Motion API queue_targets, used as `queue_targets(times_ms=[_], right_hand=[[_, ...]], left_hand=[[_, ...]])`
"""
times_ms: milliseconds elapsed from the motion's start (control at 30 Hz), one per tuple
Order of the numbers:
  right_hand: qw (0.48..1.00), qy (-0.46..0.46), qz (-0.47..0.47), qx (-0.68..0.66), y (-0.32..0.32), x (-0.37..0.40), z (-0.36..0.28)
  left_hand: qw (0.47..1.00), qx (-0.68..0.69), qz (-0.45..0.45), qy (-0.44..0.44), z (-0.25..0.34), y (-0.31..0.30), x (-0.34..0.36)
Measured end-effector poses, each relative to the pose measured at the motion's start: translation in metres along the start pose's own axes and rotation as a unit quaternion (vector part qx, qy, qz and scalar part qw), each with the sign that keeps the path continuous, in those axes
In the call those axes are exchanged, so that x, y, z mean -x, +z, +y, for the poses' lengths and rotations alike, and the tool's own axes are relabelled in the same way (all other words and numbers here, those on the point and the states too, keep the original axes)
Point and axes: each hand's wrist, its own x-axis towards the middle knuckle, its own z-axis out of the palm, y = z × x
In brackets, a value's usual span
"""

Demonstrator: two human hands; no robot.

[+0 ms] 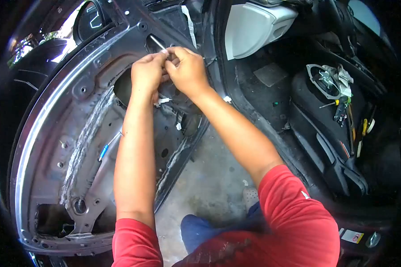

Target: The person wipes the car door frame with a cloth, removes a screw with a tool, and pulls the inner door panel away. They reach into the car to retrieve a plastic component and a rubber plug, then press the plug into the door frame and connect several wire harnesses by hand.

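Both hands meet over the upper part of a stripped car door (107,73). My left hand (148,71) is closed, its fingertips pinching near the lower end of a slim silver rod (157,42). Pressed up against it, my right hand (188,70) is also closed, with thumb and fingers bent at the same end of the rod. The rod slants up and left past an opening in the door metal; its other end is hidden in the fingers. Below the wrists, a white clip (163,101) sits on the door.
A blue-handled screwdriver (104,152) rests on the door left of my forearm. Grey sealant streaks (87,138) run down the panel. On the black car seat (305,104) lie a speaker frame (315,80), pliers (366,127) and other tools. The white dash side (254,29) stands top right.
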Motion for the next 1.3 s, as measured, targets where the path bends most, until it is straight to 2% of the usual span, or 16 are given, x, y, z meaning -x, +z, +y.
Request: queue_targets(times_ms=[33,67,167,400,467,500,567,667,733,767,800,867,933,1000,1133,1300], right_hand=[[0.997,0.061,-0.009,-0.054,0.000,0.000,-0.003],[0.997,0.061,-0.008,-0.056,0.002,0.000,-0.003],[0.968,0.154,0.014,-0.197,0.021,-0.002,0.025],[0.903,0.294,-0.014,-0.313,0.009,-0.015,0.010],[0.862,0.344,-0.035,-0.372,0.011,-0.018,0.015],[0.862,0.344,-0.036,-0.372,0.011,-0.018,0.020],[0.776,0.406,-0.054,-0.479,0.012,-0.019,0.030],[0.738,0.439,-0.039,-0.511,0.013,-0.024,0.036],[0.752,0.421,-0.053,-0.505,0.010,-0.021,0.031],[0.867,0.350,-0.031,-0.353,0.012,-0.018,0.027],[0.946,0.265,-0.008,-0.187,0.011,-0.014,0.017],[0.995,0.098,0.016,-0.005,0.003,-0.002,0.005],[0.995,-0.007,0.034,0.090,0.007,0.004,0.007],[0.993,0.000,0.040,0.114,0.010,0.003,0.008],[0.990,0.010,0.015,0.143,0.013,0.000,0.001],[0.973,0.197,-0.055,0.103,0.014,-0.013,-0.012]], left_hand=[[1.000,-0.010,0.010,-0.023,0.004,-0.001,-0.003],[0.999,-0.021,0.021,-0.046,0.008,-0.003,-0.007],[0.995,-0.071,0.012,-0.065,0.012,-0.005,-0.020],[0.990,-0.107,0.013,-0.094,0.016,0.013,-0.023],[0.991,-0.098,0.013,-0.088,0.012,0.015,-0.024],[0.993,-0.089,0.014,-0.082,0.012,0.015,-0.024],[0.993,-0.088,0.017,-0.076,0.011,0.016,-0.023],[0.994,-0.090,0.027,-0.064,0.011,0.016,-0.024],[0.993,-0.094,0.035,-0.057,0.010,0.017,-0.024],[0.994,-0.089,0.041,-0.055,0.010,0.017,-0.024],[0.994,-0.084,0.046,-0.052,0.009,0.017,-0.024],[0.993,-0.098,0.044,-0.045,0.005,0.012,-0.030],[0.992,-0.112,0.041,-0.036,0.008,0.011,-0.029],[0.995,-0.064,0.017,-0.079,0.012,0.011,-0.023],[0.987,-0.098,-0.013,-0.130,0.029,0.009,-0.020],[0.978,-0.115,-0.041,-0.169,0.026,0.002,-0.032]])
